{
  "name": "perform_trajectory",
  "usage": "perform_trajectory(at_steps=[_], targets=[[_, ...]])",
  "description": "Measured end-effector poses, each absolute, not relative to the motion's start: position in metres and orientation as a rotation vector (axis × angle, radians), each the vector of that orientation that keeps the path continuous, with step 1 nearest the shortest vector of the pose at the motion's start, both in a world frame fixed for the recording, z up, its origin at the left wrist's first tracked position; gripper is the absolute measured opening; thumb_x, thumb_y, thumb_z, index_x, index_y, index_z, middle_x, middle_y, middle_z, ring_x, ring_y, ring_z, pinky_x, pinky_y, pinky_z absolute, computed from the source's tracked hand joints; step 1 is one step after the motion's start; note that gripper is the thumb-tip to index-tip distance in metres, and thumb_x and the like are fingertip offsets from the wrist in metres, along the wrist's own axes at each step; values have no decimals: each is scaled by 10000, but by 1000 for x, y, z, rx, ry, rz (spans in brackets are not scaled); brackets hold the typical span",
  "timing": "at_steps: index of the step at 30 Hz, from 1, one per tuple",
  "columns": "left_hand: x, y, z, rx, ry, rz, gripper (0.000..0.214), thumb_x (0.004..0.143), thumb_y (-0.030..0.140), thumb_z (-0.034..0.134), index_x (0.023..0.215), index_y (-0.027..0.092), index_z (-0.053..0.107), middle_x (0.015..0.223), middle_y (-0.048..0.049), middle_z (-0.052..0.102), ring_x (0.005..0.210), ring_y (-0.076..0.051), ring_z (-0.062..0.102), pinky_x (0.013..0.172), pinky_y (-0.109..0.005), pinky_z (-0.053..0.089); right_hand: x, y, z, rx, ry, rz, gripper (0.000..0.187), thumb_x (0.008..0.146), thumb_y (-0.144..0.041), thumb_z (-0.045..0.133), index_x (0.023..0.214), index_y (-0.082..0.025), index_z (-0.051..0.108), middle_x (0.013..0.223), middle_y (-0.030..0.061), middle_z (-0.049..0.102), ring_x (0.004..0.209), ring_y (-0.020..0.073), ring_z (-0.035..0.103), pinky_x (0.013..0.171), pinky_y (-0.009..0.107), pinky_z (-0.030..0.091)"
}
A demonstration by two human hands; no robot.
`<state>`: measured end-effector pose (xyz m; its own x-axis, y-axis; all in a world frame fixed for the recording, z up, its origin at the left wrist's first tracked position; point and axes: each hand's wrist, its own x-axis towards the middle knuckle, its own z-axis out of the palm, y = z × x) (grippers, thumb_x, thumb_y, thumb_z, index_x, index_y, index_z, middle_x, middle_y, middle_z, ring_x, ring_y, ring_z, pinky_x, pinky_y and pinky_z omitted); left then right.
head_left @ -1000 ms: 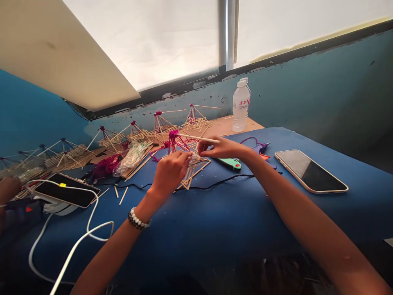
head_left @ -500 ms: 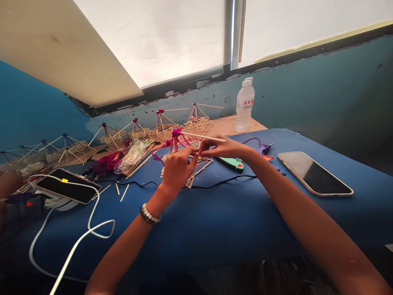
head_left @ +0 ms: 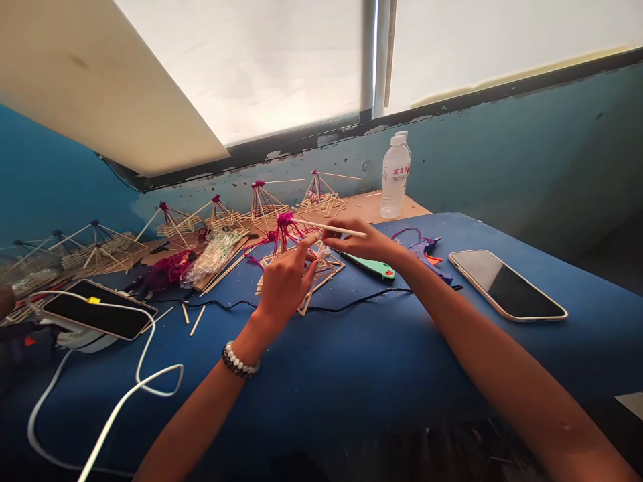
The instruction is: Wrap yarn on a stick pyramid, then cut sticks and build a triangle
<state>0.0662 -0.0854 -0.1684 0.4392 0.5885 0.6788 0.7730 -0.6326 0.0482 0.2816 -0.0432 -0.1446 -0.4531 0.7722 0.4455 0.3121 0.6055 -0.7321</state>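
A purple-topped stick frame (head_left: 284, 222) stands mid-scene on the blue desk (head_left: 382, 361). At its near side, the left hand (head_left: 284, 284) has its index finger stretched out and its thumb apart; the right hand (head_left: 359, 239), on the right, has its fingers bent inward behind the frame's jutting stick. Whether either hand grips anything, I cannot tell. A green-handled tool (head_left: 372, 266) lies just right of the frame, near a purple glue gun (head_left: 426, 258).

Left hand (head_left: 282, 282), thumb and forefinger now apart
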Motion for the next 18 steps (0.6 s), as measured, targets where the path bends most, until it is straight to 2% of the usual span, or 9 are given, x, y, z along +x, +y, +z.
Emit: perform_trajectory(at_steps=[7,11,18], targets=[[71,-83,-169,-2451,-1216,-956,414,988,241,697,1360,245,515,934,16,795,815,-169,773,688,-249,506,277,-45,-145,-782,-2104,727,171,884,-351,630,880,-183,665,796,28,661,766,169,584,700,303,445],[74,-81,-167,-2461,-1265,-888,348,978,235,709,1270,233,520,914,9,784,808,-183,766,653,-250,486,281,-48,-143,-862,-2179,746,168,886,-342,616,891,-182,670,788,17,650,746,160,563,671,284,418],[71,-85,-165,-2461,-1217,-1033,228,1040,116,505,1241,221,485,1067,-32,711,755,-128,686,640,-245,487,300,-46,-135,-946,-2161,709,171,880,-369,636,894,-199,649,888,45,661,836,190,573,767,314,444]])
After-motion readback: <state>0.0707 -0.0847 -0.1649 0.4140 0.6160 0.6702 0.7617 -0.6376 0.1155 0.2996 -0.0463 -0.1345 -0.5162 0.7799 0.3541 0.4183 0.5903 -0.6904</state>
